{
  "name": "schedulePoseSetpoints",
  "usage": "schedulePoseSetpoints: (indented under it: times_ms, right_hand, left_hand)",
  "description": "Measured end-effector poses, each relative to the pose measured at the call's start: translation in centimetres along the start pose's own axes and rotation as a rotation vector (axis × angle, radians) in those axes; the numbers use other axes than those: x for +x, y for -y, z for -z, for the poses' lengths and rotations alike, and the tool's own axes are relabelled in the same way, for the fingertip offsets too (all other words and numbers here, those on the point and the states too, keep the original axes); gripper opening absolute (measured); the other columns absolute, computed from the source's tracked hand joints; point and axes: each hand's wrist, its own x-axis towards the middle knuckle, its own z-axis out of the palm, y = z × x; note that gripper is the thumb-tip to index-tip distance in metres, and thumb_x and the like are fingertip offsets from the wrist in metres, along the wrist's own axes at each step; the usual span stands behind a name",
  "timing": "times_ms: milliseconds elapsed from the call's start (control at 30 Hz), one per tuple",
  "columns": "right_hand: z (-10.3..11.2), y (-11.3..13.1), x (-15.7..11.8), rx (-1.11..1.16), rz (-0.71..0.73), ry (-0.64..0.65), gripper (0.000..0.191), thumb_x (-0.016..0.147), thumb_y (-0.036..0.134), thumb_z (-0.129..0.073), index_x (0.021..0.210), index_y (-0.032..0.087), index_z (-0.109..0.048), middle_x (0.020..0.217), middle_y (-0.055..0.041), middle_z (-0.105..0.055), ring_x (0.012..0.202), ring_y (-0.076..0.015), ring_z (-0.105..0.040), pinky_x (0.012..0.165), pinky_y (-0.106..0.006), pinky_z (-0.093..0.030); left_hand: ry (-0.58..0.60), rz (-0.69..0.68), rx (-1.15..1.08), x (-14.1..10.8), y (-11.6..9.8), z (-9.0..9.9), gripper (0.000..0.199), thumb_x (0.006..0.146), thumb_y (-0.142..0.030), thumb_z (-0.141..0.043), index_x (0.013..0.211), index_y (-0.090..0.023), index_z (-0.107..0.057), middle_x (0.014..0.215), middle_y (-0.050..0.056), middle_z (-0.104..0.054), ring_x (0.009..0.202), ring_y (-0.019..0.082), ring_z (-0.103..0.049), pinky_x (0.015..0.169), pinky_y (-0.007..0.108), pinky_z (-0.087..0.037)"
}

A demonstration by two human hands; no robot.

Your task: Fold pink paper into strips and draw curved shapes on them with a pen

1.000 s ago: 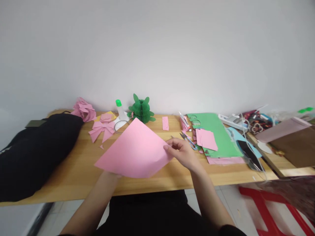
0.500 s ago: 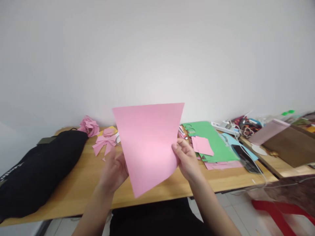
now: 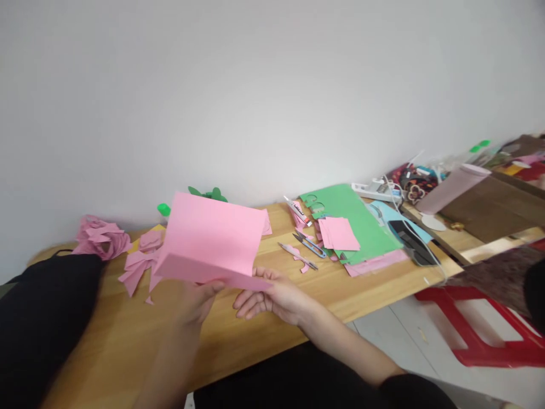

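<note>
A sheet of pink paper (image 3: 215,233) is held above the table, its near edge bent up into a flap along the bottom. My left hand (image 3: 202,301) pinches that flap, thumb in front and the other fingers hidden behind the sheet. At the lower right corner, my right hand (image 3: 281,296) has the paper between its fingers, some curled below the flap and one behind it. Right of the sheet lie a pen (image 3: 298,255), small snips (image 3: 310,244) and a glue tube (image 3: 298,211). Pink paper squares (image 3: 339,233) rest on green sheets (image 3: 368,227).
Crumpled pink paper flowers (image 3: 102,236) and a pink paper bow (image 3: 140,264) lie at the left, beside a black cloth item (image 3: 42,335). Farther right are a phone (image 3: 413,241), a power strip (image 3: 377,190) and a pink cylinder (image 3: 453,187). A red stool (image 3: 472,341) stands on the floor.
The pink sheet has tipped down and leftward, and its near edge is now bent up. My right hand has slid from the right edge to the lower corner. The view has turned right.
</note>
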Motion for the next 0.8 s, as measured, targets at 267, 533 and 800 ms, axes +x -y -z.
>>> schedulePoseSetpoints:
  times_ms: [267, 533, 800]
  right_hand:
    - [4.9, 6.8, 1.0, -0.223, 0.415, -0.282, 0.023, 0.073, 0.039, -0.069, 0.089, 0.022, -0.070, 0.086, -0.0028, -0.075, 0.077, -0.0155, -0.067, 0.069, -0.028, -0.051]
    - [0.2, 10.8, 0.4, -0.613, 0.823, -0.370, 0.021, 0.081, 0.043, -0.071, 0.084, 0.022, -0.072, 0.071, -0.0007, -0.065, 0.064, -0.0147, -0.058, 0.060, -0.029, -0.049]
    - [-0.9, 11.3, -1.1, -0.695, 0.932, -0.459, 0.031, 0.083, 0.038, -0.072, 0.059, 0.020, -0.064, 0.048, 0.0046, -0.053, 0.043, -0.0076, -0.044, 0.040, -0.022, -0.035]
  left_hand:
    - [-0.105, 0.139, 0.067, 2.7, -3.2, -2.5, 0.076, 0.052, -0.047, -0.089, 0.115, -0.020, -0.057, 0.113, 0.009, -0.070, 0.105, 0.031, -0.067, 0.081, 0.043, -0.061]
    - [-0.155, -0.095, 0.238, 3.2, -6.8, -3.8, 0.073, 0.063, -0.049, -0.083, 0.127, -0.027, -0.056, 0.113, 0.006, -0.068, 0.094, 0.028, -0.068, 0.068, 0.035, -0.060]
    - [0.001, -0.052, -0.113, 1.8, -8.6, -3.2, 0.031, 0.079, -0.028, -0.078, 0.109, -0.028, -0.070, 0.092, 0.000, -0.075, 0.076, 0.011, -0.071, 0.061, 0.013, -0.058]
